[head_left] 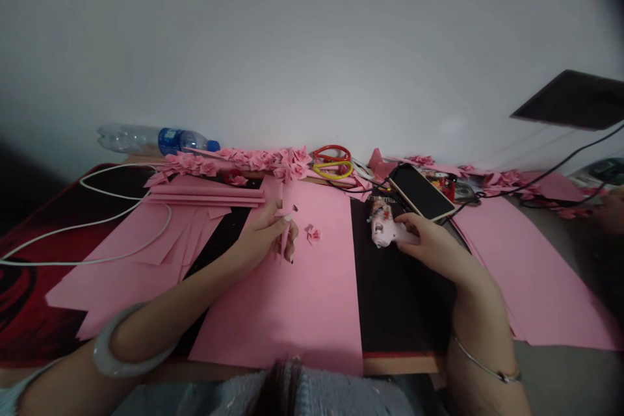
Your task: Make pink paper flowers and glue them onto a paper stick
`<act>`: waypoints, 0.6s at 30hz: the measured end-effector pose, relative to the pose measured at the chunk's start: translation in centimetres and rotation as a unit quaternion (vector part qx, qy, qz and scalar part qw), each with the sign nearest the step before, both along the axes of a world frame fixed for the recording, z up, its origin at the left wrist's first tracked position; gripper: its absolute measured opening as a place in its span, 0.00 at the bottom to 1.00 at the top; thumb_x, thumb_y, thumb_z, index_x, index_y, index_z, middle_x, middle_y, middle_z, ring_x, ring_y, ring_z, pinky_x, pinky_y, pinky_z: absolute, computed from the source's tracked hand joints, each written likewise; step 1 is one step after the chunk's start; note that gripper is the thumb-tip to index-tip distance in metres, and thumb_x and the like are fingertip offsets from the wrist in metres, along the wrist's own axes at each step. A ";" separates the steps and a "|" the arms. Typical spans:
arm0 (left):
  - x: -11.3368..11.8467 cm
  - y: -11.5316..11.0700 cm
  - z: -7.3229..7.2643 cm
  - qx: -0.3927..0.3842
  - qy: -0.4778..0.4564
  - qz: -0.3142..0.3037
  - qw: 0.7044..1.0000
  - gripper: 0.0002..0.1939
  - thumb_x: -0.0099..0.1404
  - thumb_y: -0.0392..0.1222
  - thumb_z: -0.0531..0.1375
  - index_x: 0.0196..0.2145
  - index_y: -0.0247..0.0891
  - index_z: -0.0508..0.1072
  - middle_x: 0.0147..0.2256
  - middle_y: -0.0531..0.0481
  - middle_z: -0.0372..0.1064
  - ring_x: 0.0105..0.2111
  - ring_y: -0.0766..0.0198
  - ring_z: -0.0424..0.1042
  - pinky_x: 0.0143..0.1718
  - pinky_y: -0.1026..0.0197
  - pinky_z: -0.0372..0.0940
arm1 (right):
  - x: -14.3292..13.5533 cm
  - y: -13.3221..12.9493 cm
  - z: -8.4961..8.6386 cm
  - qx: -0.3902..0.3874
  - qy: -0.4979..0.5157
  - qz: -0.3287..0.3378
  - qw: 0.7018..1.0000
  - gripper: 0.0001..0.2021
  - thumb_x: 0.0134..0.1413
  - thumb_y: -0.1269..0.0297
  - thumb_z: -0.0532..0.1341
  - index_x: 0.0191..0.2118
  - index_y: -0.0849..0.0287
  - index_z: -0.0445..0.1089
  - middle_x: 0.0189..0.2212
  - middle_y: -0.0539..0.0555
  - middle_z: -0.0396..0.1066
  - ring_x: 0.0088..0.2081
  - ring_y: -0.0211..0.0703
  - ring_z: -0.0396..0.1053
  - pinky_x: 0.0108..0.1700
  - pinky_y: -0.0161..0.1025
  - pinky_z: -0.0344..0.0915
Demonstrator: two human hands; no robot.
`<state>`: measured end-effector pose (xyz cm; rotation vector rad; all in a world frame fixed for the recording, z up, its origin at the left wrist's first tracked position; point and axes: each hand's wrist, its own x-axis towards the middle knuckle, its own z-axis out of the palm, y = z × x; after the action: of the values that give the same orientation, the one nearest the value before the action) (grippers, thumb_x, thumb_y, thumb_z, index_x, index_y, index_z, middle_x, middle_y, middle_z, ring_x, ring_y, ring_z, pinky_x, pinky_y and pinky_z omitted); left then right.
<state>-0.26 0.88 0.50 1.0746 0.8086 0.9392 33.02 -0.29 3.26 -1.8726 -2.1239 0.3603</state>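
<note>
Left hand (263,235): fingers pinch pink paper (285,242)
Right hand (433,244): fingers grip pale tool (384,231)
Small flower (313,234): on big sheet (297,318), between hands

Pink paper piece (285,239): narrow, upright, pinched in left hand (263,234). Pale pink glue gun (383,231): handle in right hand (431,240).

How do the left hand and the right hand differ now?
The left hand pinches a pink paper piece above the large pink sheet; the right hand grips a pale pink glue gun over the black mat. The left hand's arm wears a thick pale bangle, the right hand's a thin bracelet. Both hands are bare and occupied.
</note>
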 end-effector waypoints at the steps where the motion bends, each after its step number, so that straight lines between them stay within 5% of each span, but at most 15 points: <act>1: 0.0 0.0 0.0 0.000 0.001 0.001 1.000 0.13 0.65 0.47 0.58 0.38 0.41 0.55 0.24 0.60 0.67 0.16 0.70 0.67 0.17 0.68 0.63 | 0.3 0.0 0.0 -0.007 0.011 0.002 1.000 0.17 0.42 0.68 0.63 0.43 0.58 0.71 0.36 0.55 0.75 0.37 0.48 0.73 0.39 0.42 0.68; 5: 0.1 0.0 0.0 -0.001 0.000 0.002 1.000 0.13 0.65 0.46 0.57 0.38 0.41 0.55 0.24 0.60 0.67 0.16 0.70 0.67 0.18 0.67 0.64 | 0.1 0.0 0.9 0.066 0.058 -0.032 0.996 0.17 0.47 0.61 0.64 0.44 0.61 0.72 0.42 0.60 0.71 0.43 0.52 0.70 0.45 0.47 0.67; 9: 0.2 0.0 0.2 -0.018 0.007 -0.001 1.000 0.13 0.65 0.46 0.57 0.38 0.42 0.54 0.23 0.60 0.67 0.16 0.69 0.68 0.18 0.67 0.64 | -4.1 -0.4 1.7 0.104 0.139 0.001 0.985 0.06 0.54 0.67 0.59 0.37 0.58 0.72 0.34 0.55 0.70 0.33 0.44 0.69 0.36 0.40 0.66; 14: 0.2 -0.1 0.4 -0.024 0.002 -0.001 1.000 0.14 0.64 0.46 0.58 0.39 0.42 0.54 0.24 0.59 0.69 0.16 0.68 0.69 0.18 0.66 0.65 | -11.0 -1.6 -0.3 0.094 0.138 0.135 0.977 0.06 0.57 0.72 0.57 0.36 0.59 0.71 0.31 0.53 0.68 0.31 0.41 0.66 0.33 0.37 0.62; 18: 0.2 -0.2 0.4 -0.019 0.009 -0.001 1.000 0.13 0.65 0.47 0.58 0.40 0.41 0.56 0.24 0.58 0.70 0.16 0.68 0.69 0.18 0.66 0.65 | -13.2 -1.8 -2.3 0.089 0.110 0.121 0.983 0.08 0.57 0.69 0.58 0.42 0.60 0.70 0.33 0.54 0.68 0.30 0.41 0.65 0.33 0.37 0.61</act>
<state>-0.10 0.72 0.89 1.0519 0.8375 0.9093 19.79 -2.09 0.98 -1.4114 -2.1562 0.3938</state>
